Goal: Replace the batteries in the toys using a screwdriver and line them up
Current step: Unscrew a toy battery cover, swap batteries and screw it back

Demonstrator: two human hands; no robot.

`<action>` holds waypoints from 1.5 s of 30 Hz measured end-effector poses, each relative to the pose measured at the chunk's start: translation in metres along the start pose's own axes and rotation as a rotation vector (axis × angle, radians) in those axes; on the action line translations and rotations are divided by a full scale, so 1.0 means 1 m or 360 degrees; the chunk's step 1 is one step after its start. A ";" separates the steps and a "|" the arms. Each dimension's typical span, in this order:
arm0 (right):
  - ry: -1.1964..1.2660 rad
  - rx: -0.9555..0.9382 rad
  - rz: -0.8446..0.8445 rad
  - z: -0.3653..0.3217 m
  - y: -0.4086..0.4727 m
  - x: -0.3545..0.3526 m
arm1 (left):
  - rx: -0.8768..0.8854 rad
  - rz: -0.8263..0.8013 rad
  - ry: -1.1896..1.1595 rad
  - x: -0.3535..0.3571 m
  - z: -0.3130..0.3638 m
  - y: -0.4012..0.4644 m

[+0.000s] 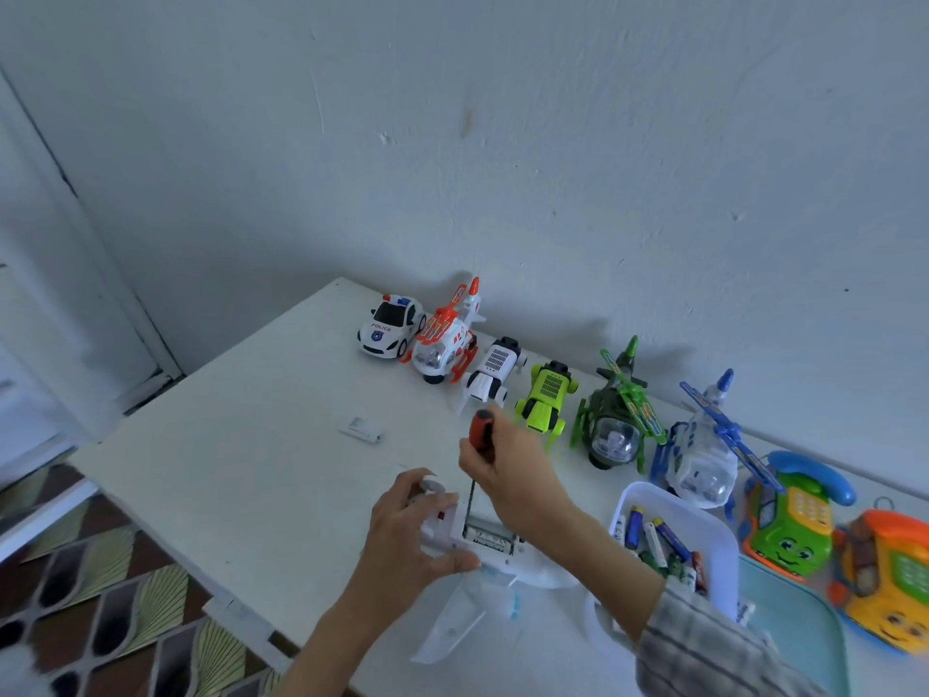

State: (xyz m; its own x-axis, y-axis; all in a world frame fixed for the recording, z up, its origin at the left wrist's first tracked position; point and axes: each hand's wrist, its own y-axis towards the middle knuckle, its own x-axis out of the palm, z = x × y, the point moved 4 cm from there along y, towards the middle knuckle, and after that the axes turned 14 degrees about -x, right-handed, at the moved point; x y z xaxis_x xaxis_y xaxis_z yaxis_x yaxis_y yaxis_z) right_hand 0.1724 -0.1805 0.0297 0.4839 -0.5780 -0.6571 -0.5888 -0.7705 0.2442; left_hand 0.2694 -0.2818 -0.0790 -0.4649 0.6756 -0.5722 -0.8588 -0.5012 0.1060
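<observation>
Hands [452, 505] near "POLICE" car [389, 330]

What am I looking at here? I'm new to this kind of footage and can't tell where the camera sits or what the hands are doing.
There is no robot: a person works with bare hands, and the single picture comes from a camera worn on their head, looking down at a white table. The left hand steadies an upturned white plastic toy plane with its battery bay open. The right hand grips a red-and-black-handled screwdriver, its shaft pointing down into the bay. Along the wall stand toy vehicles, from a white police car to a blue-and-white helicopter. A white tub holds loose batteries.
</observation>
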 end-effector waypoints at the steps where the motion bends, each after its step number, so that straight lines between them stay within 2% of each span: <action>1: -0.0028 -0.0027 -0.0065 -0.004 0.006 0.001 | 0.0006 0.0006 -0.0007 -0.001 0.000 0.000; 7: -0.0220 -0.0243 -0.0372 -0.025 0.022 0.016 | 0.0028 -0.0011 0.0011 0.001 0.001 0.001; 12: -0.0146 -0.0317 -0.0279 -0.029 0.027 -0.005 | 0.0084 0.0034 -0.0024 0.001 0.003 0.002; 17: 0.0091 -0.0193 -0.0025 -0.012 0.016 -0.036 | 0.0072 0.0031 -0.0021 0.001 0.003 0.002; 22: -0.0082 0.0057 -0.0414 0.017 -0.013 -0.021 | 0.0020 0.0019 -0.0042 0.001 0.001 0.000; 27: -0.0392 0.0018 -0.0424 0.023 -0.034 0.005 | -0.0013 0.0010 -0.0023 -0.001 0.003 0.001; 31: -0.0461 -0.0005 -0.0407 0.019 -0.038 0.013 | -0.0012 0.0010 -0.0003 -0.002 0.005 0.001; 37: -0.0088 0.0292 0.0081 0.022 -0.046 -0.039 | -0.0100 0.0014 -0.0040 -0.002 0.008 0.001; 42: -0.0265 0.0695 0.0048 0.064 -0.079 -0.093 | -0.0147 0.0025 -0.0014 -0.001 0.007 -0.002; 45: -0.0476 0.0865 -0.0106 0.089 -0.103 -0.093 | -0.0149 0.0019 -0.0021 -0.003 0.009 -0.003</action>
State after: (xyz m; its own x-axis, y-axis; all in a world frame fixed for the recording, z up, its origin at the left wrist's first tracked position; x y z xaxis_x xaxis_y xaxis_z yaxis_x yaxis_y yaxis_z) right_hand 0.1309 -0.0235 0.0021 0.3747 -0.3725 -0.8490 -0.8472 -0.5096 -0.1503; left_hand 0.2714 -0.2774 -0.0700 -0.4782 0.6761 -0.5606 -0.8297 -0.5570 0.0361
